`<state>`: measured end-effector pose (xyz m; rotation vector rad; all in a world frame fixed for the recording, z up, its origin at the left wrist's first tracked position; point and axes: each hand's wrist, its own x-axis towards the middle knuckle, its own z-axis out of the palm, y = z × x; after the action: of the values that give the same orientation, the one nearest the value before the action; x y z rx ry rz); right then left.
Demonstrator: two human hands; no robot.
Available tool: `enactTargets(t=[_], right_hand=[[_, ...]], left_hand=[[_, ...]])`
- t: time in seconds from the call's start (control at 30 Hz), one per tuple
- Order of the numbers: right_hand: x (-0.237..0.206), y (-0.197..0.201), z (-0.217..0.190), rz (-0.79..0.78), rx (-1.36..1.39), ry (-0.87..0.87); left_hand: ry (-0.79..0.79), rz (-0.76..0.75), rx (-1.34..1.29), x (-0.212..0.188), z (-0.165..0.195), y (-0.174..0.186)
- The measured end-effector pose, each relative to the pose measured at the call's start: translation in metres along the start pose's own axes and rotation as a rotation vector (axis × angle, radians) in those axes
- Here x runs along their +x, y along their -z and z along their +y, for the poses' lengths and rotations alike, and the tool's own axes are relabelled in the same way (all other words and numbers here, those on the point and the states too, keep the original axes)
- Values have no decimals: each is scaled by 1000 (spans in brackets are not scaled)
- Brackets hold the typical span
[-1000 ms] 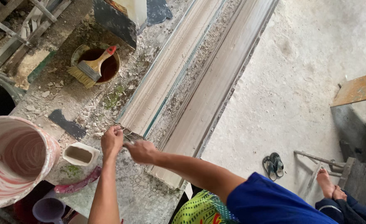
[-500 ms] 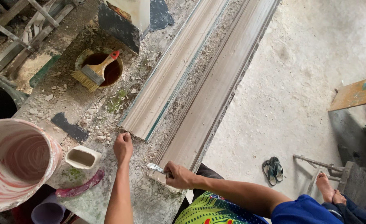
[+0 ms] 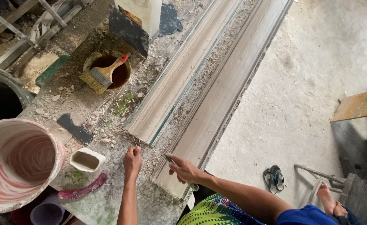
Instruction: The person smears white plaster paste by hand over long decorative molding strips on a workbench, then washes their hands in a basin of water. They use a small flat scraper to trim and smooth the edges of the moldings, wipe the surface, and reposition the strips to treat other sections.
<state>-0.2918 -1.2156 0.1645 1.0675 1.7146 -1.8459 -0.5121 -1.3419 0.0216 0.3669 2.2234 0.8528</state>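
plaster moulding (image 3: 179, 79) just beyond both hands, left hand (image 3: 132, 160) pinching fibres, right hand (image 3: 183, 168) gripping a small blade (image 3: 168, 158)

Near the far left edge of my desk (image 3: 87, 96) a round tin of brown liquid (image 3: 113, 71) sits with a red-handled brush (image 3: 101, 76) laid across its rim. At the near left corner stands a big pink-smeared bucket (image 3: 19, 162), and just beside it a small white cup (image 3: 87, 160) with a pink scrap (image 3: 82, 191) lying in front. A dark flat piece (image 3: 75, 129) lies between bucket and tin. On the floor (image 3: 308, 75) off the right edge a pair of sandals (image 3: 273, 178) rests near a bare foot (image 3: 327, 198).
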Motion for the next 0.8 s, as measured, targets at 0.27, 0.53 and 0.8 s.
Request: enactTargets(t=[0.27,0.53,0.8], right_hand=[[27,1,-33,-33,114,56],[49,30,-54,72,223,-52],[96,23,-90,55,321,13]], left_hand=[[-11,14,108,7,-19,26],[-86,-12,99,6,-42,41],[39,155,-322,43,-21,27]])
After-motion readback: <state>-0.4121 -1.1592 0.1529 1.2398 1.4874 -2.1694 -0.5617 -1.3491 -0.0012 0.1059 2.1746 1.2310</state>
